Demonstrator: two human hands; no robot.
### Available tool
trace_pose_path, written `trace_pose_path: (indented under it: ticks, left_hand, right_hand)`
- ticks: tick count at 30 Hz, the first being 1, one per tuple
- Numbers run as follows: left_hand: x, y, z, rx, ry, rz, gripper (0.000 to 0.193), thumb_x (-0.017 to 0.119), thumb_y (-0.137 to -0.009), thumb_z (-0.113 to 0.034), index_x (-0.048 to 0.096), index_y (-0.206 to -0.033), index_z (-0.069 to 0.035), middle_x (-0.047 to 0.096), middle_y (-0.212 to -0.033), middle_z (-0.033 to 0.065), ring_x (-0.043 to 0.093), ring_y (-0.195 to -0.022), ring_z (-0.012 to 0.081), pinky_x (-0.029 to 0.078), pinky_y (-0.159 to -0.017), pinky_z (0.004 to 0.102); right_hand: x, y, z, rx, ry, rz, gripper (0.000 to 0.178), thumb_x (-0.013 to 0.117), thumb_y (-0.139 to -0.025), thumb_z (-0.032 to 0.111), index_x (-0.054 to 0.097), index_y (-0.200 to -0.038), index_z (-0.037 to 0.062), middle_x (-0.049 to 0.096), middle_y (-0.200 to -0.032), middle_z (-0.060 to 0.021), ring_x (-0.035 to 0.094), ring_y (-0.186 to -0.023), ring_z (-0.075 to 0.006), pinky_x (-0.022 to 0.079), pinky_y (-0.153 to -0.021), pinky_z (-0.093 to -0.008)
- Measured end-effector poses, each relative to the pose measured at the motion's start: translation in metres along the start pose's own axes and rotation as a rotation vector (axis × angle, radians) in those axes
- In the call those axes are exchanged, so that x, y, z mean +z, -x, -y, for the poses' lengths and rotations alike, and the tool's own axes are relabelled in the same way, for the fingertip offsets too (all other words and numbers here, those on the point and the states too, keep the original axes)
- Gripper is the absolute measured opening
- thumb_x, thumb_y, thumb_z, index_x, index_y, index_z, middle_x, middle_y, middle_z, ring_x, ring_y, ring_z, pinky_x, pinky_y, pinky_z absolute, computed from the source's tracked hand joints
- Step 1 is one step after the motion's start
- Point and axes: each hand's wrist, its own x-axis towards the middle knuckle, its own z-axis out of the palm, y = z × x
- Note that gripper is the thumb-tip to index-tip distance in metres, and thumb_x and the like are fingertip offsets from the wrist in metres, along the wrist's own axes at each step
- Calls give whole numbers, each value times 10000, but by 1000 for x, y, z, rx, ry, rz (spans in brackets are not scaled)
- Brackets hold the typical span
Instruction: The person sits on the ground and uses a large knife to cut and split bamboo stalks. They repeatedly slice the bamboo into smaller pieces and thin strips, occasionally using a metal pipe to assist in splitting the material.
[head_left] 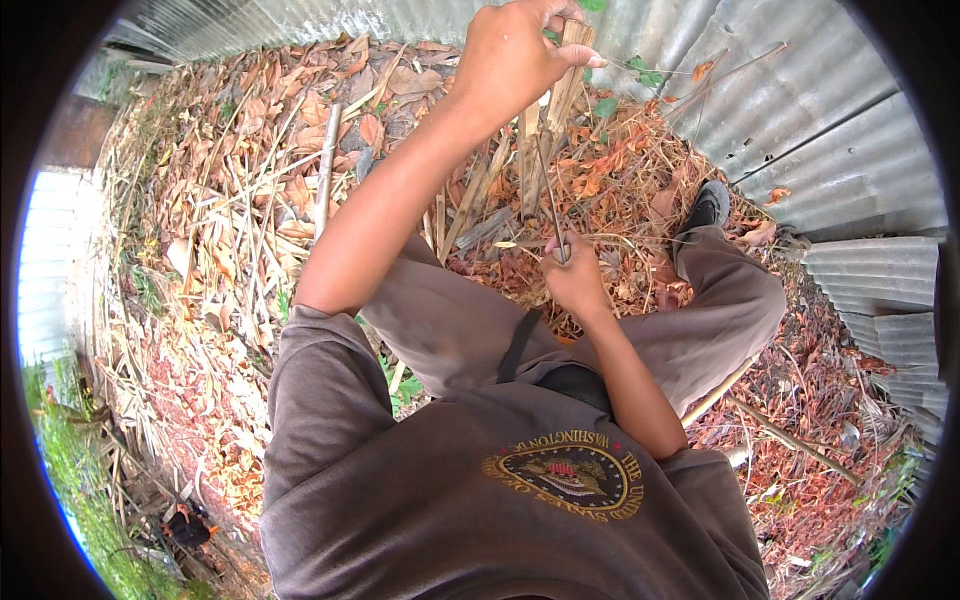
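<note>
My left hand (515,50) is raised at the top of the view. Its fingers and thumb close around the upper end of a split length of bamboo or wood (566,95), which stands roughly upright. Lower down and to the right, my right hand (578,278) is closed on the handle end of a knife (551,195). Its thin dark blade, seen nearly edge-on, points up toward the split piece. I cannot tell whether the blade touches it. The handle is mostly hidden in my fist.
Dry leaves (290,120) and loose sticks cover the ground. A pale pole (327,170) lies left of my raised arm. Corrugated metal sheets (800,120) wall the far and right sides. My legs are spread, with a dark shoe (708,207) near the right wall.
</note>
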Motion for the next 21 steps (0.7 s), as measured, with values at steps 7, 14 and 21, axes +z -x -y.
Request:
trace_pose_path:
  ticks: [7, 14, 21]
  left_hand:
    - [8, -2, -5, -62, -51, -131, 340, 856, -692, -188, 690, -950, -41, 714, -834, 86, 646, -679, 158, 526, -640, 294]
    - [7, -19, 5, -229, 26, -79, 344, 882, -653, -186, 687, -877, -13, 717, -815, 85, 647, -670, 154, 533, -634, 289]
    - [6, -32, 9, -265, 42, -64, 346, 904, -631, -200, 665, -795, -11, 690, -740, 74, 631, -650, 132, 522, -596, 267]
  right_hand:
    - [26, -19, -71, 106, 85, 53, 121, 583, -791, 99, 582, -886, 24, 614, -678, -110, 574, -571, -201, 456, -576, -348]
    - [29, -35, -68, 518, -523, 343, 80, 540, -815, 50, 557, -893, 64, 547, -595, -40, 430, -395, -165, 418, -499, -339]
    - [32, -42, -78, 430, -502, 373, 94, 555, -826, 50, 543, -917, 68, 476, -563, 1, 361, -356, -116, 368, -446, -301]
